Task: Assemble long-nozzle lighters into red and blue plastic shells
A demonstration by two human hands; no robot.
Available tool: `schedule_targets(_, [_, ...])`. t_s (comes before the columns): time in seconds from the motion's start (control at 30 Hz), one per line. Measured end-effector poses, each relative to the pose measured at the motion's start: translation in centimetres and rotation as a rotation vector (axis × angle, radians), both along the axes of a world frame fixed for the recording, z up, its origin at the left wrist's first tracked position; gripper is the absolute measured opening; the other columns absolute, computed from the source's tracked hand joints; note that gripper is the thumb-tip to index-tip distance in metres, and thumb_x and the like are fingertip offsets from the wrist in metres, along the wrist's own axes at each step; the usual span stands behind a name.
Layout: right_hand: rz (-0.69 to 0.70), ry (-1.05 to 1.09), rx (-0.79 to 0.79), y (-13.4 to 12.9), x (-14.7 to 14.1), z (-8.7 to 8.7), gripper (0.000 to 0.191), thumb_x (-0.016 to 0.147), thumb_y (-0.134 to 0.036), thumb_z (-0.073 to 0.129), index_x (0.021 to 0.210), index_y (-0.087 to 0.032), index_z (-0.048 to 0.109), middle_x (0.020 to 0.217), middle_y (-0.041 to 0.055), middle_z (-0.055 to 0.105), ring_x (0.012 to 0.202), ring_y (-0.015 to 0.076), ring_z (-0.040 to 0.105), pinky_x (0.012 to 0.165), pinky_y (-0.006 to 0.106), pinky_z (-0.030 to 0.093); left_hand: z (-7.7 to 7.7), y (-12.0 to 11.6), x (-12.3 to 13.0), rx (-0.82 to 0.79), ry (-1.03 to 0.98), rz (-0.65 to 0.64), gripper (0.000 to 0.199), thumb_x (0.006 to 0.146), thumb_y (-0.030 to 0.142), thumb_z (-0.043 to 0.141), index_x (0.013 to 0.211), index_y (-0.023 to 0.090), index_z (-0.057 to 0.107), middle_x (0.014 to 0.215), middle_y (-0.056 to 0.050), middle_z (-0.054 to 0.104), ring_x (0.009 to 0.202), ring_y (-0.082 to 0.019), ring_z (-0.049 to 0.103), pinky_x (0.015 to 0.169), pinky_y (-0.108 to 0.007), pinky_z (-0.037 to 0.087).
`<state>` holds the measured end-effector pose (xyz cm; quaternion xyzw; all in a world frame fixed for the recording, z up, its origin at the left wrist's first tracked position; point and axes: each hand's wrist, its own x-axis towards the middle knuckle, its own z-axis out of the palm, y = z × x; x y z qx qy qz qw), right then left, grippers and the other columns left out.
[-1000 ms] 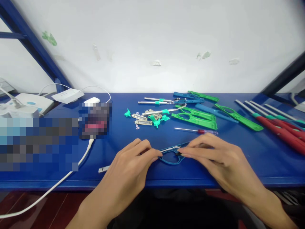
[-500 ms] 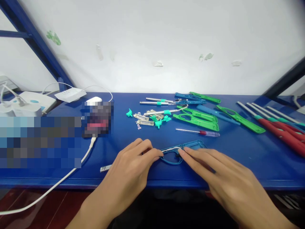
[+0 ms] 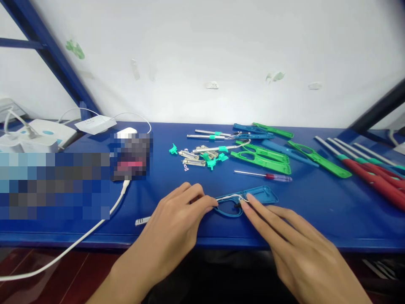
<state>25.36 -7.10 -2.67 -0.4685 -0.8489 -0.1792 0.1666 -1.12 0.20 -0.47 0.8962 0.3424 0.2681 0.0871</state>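
A blue half-shell of a long-nosed lighter handle (image 3: 264,194) lies on the table in front of me, its hollow side up and its trigger loop towards me. My left hand (image 3: 177,221) is closed over the narrow end, thumb and index pinching there. A silver metal tube (image 3: 142,220) sticks out on the left from under that hand. Along the shell runs a white wire (image 3: 231,196), curving to a small black part by the loop. The fingertips of my right hand (image 3: 294,240) press together on the wire's end at the shell's middle.
Beyond lie a screwdriver (image 3: 276,177), green handle shells (image 3: 265,162), clear fuel tanks (image 3: 193,162), teal clips (image 3: 211,163) and metal tubes (image 3: 209,137). Red-handled lighters (image 3: 370,177) are at the right. A white cable (image 3: 95,230) crosses the left table edge.
My right fingertips have shifted slightly right along the wire, and more of the blue shell shows. The left hand keeps its grip.
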Motion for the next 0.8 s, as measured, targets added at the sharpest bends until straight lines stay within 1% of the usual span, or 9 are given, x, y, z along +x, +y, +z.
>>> schedule_targets(0.13, [-0.012, 0.133, -0.034, 0.3, 0.0, 0.3, 0.067, 0.093, 0.0, 0.043, 0.156, -0.021, 0.054, 0.149, 0.0085, 0.068, 0.113, 0.0274, 0.073, 0.091, 0.046, 0.066, -0.2, 0.1, 0.1, -0.015, -0.029, -0.005, 0.033, 0.104, -0.002, 0.048, 0.118, 0.024, 0.064, 0.1, -0.002, 0.062, 0.089, -0.021, 0.055, 0.077, -0.035, 0.045])
schedule_targets(0.23, [-0.009, 0.241, -0.076, 0.6, 0.3, 0.9, 0.059, 0.1, -0.007, 0.045, 0.155, -0.027, 0.055, 0.143, 0.0064, 0.07, 0.119, 0.0265, 0.073, 0.096, 0.045, 0.065, -0.3, 0.3, 0.1, -0.036, -0.056, -0.009, 0.034, 0.102, -0.003, 0.051, 0.118, 0.024, 0.064, 0.098, -0.001, 0.061, 0.088, -0.02, 0.054, 0.077, -0.035, 0.044])
schedule_targets(0.3, [-0.001, 0.33, -0.127, 1.0, 0.6, 1.4, 0.048, 0.105, -0.015, 0.049, 0.148, -0.033, 0.06, 0.138, 0.003, 0.073, 0.119, 0.0234, 0.074, 0.099, 0.041, 0.065, -0.3, 0.3, 0.1, -0.05, -0.052, -0.01, 0.035, 0.102, -0.004, 0.051, 0.118, 0.025, 0.064, 0.099, -0.001, 0.06, 0.088, -0.02, 0.054, 0.078, -0.035, 0.044])
schedule_targets(0.37, [0.008, 0.425, -0.183, 1.5, 0.9, 2.0, 0.035, 0.107, -0.022, 0.054, 0.136, -0.035, 0.068, 0.132, -0.0002, 0.076, 0.116, 0.0208, 0.076, 0.1, 0.036, 0.064, -0.2, 0.3, 0.1, -0.066, -0.044, -0.009, 0.036, 0.102, -0.004, 0.05, 0.118, 0.025, 0.064, 0.1, -0.001, 0.061, 0.09, -0.02, 0.054, 0.079, -0.035, 0.044])
schedule_targets(0.43, [0.005, 0.498, -0.237, 2.2, 1.1, 2.5, 0.027, 0.106, -0.029, 0.058, 0.129, -0.035, 0.071, 0.123, -0.0014, 0.08, 0.108, 0.0203, 0.079, 0.095, 0.033, 0.065, -0.1, 0.2, 0.1, -0.077, -0.041, -0.006, 0.036, 0.102, -0.004, 0.049, 0.119, 0.025, 0.064, 0.102, -0.001, 0.061, 0.091, -0.02, 0.054, 0.079, -0.035, 0.045])
schedule_targets(0.57, [-0.03, 0.549, -0.278, 4.0, 1.3, 3.1, 0.029, 0.102, -0.04, 0.067, 0.13, -0.034, 0.072, 0.098, -0.0021, 0.083, 0.084, 0.0208, 0.081, 0.082, 0.032, 0.067, 0.0, 0.0, 0.0, -0.093, -0.027, -0.001, 0.035, 0.102, -0.003, 0.051, 0.118, 0.025, 0.065, 0.101, -0.001, 0.061, 0.09, -0.021, 0.054, 0.079, -0.036, 0.046])
schedule_targets(0.67, [0.002, 0.517, -0.263, 5.1, 1.4, 3.2, 0.017, 0.102, -0.039, 0.067, 0.111, -0.032, 0.079, 0.1, -0.0013, 0.084, 0.087, 0.0222, 0.081, 0.085, 0.034, 0.066, 0.1, 0.0, -0.1, -0.087, -0.007, -0.001, 0.035, 0.102, -0.004, 0.05, 0.118, 0.024, 0.065, 0.101, -0.001, 0.061, 0.091, -0.021, 0.055, 0.081, -0.037, 0.047])
schedule_targets(0.73, [0.032, 0.508, -0.256, 5.4, 1.4, 3.2, 0.016, 0.103, -0.035, 0.065, 0.099, -0.031, 0.08, 0.103, -0.0012, 0.084, 0.091, 0.0223, 0.081, 0.085, 0.032, 0.065, 0.1, 0.1, -0.1, -0.071, 0.006, -0.007, 0.035, 0.102, -0.004, 0.049, 0.118, 0.023, 0.066, 0.103, -0.002, 0.062, 0.092, -0.022, 0.055, 0.084, -0.038, 0.047])
schedule_targets(0.8, [0.02, 0.529, -0.256, 5.3, 1.4, 3.2, 0.016, 0.103, -0.036, 0.066, 0.102, -0.031, 0.08, 0.098, -0.0017, 0.084, 0.085, 0.0209, 0.081, 0.08, 0.031, 0.064, 0.2, 0.2, 0.0, -0.061, 0.014, -0.009, 0.035, 0.102, -0.004, 0.048, 0.119, 0.022, 0.066, 0.103, -0.003, 0.063, 0.092, -0.023, 0.056, 0.084, -0.039, 0.048])
